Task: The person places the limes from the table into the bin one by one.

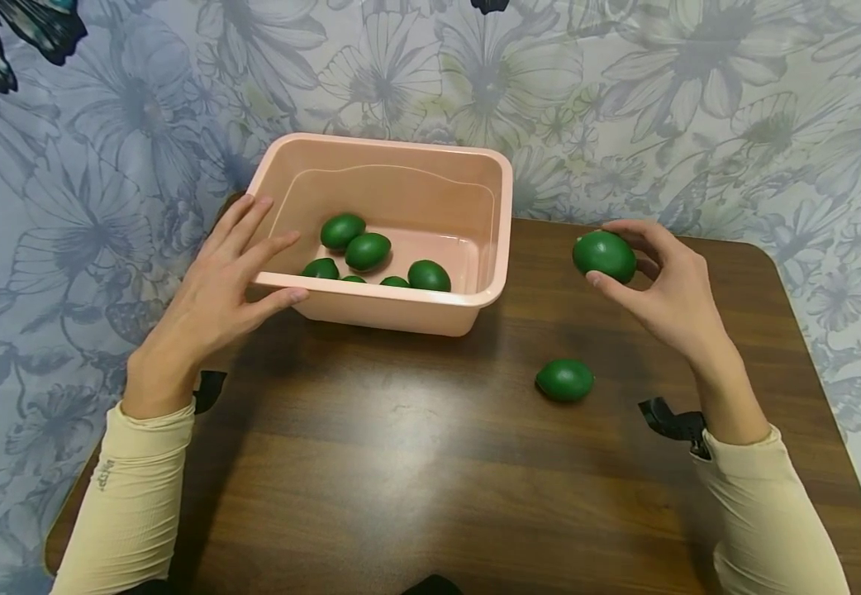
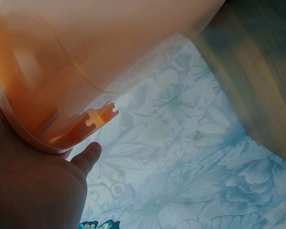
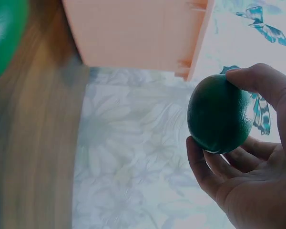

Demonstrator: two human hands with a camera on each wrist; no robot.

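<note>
My right hand holds a dark green lime between thumb and fingertips, above the table's right side. The right wrist view shows the same lime pinched, with nothing else touching it. A second lime lies on the table, nearer to me. My left hand rests on the left front corner of a pink plastic basin, its fingers stretched over the rim and the thumb along the front edge. Several limes lie in the basin, some partly hidden by its front wall.
The brown wooden table has a rounded far right corner. Behind the basin rises a wall with a floral pattern, and dark butterfly decorations show at upper left. Dark straps sit at the wrists.
</note>
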